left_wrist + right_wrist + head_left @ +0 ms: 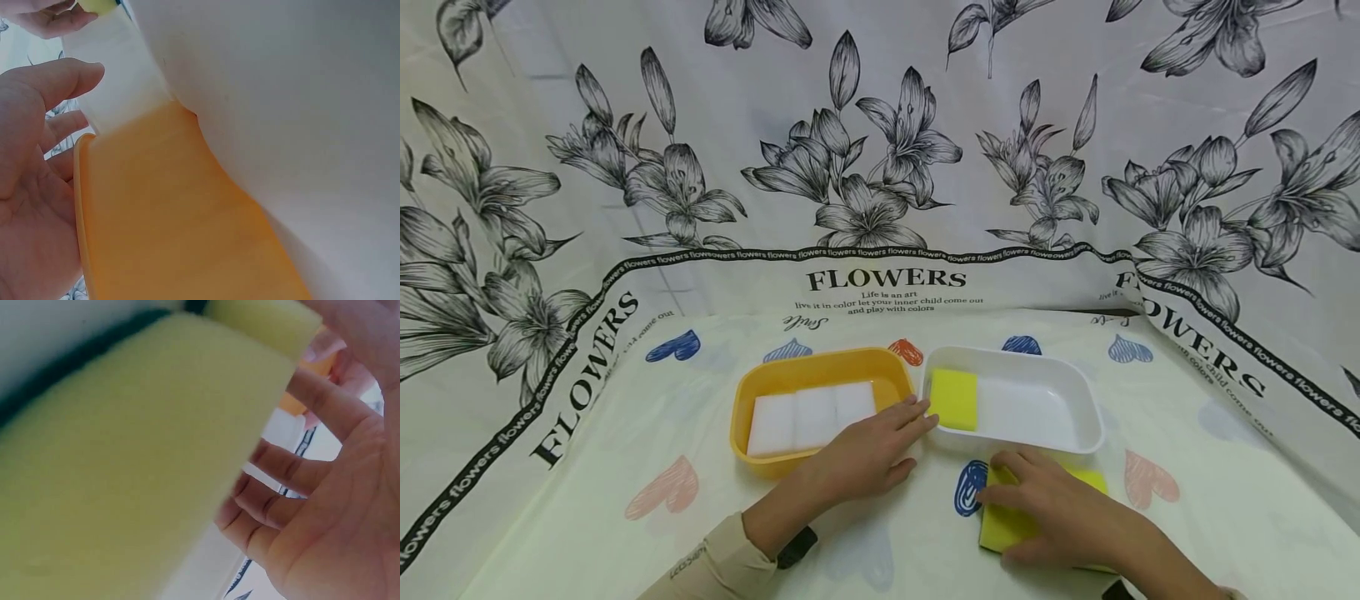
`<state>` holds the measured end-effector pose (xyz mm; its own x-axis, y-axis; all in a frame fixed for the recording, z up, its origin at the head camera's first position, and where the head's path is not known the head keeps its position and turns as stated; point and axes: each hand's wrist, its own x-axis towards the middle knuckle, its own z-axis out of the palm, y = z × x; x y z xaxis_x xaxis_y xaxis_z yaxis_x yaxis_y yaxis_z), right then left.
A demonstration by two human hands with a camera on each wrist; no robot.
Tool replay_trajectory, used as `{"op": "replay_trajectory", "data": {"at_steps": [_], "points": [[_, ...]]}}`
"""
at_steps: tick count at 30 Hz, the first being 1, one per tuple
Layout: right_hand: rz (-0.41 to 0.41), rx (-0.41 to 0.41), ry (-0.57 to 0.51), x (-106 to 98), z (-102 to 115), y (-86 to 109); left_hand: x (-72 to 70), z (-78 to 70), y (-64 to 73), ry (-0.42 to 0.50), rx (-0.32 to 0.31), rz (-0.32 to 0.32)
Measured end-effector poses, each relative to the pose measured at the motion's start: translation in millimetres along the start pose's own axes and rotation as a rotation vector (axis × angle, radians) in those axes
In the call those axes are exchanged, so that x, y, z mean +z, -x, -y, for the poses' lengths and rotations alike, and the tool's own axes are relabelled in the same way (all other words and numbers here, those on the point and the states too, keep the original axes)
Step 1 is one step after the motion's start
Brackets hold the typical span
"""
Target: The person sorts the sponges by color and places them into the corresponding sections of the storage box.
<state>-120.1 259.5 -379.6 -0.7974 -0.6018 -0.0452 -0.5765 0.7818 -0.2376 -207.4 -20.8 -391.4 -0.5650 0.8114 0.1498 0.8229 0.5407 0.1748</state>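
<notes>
My left hand (868,450) reaches over the right side of a yellow-orange plastic tray (748,398), its fingers extended to the near left rim of a white tray (1037,408). Three white sponge blocks (815,417) lie side by side in the orange tray. One yellow sponge (953,400) sits in the left end of the white tray. My right hand (1060,508) is over yellow sponges (1000,527) on the table in front of the white tray, fingers spread and loosely bent. In the right wrist view a yellow sponge (137,444) with a dark green scouring layer fills much of the picture beside the fingers.
The table carries a pale cloth (572,517) printed with coloured hearts. A floral curtain (865,225) hangs behind and along both sides. The two trays stand side by side, nearly touching. A dark wristband (797,547) shows on the left wrist.
</notes>
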Motion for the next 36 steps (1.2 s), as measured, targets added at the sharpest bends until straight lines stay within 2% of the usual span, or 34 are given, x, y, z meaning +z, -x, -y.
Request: {"op": "replay_trajectory", "data": {"at_steps": [5, 10, 24, 30, 36], "points": [[0.028, 0.059, -0.045, -1.6, -0.4, 1.6, -0.8, -0.3, -0.1, 0.012, 0.001, 0.001], [0.026, 0.074, -0.029, -2.8, -0.6, 1.9, -2.4, -0.3, -0.4, 0.021, -0.014, 0.008], [-0.027, 0.006, -0.001, -1.4, 0.5, 6.2, -1.7, -1.2, -0.1, 0.016, -0.002, -0.004], [-0.028, 0.012, 0.002, -7.4, 5.2, 6.7, -0.7, -0.9, -0.4, 0.024, -0.002, -0.007], [-0.074, -0.012, 0.024, -17.3, 11.4, 7.7, 0.0, -1.0, -0.3, 0.012, 0.005, -0.014]]}}
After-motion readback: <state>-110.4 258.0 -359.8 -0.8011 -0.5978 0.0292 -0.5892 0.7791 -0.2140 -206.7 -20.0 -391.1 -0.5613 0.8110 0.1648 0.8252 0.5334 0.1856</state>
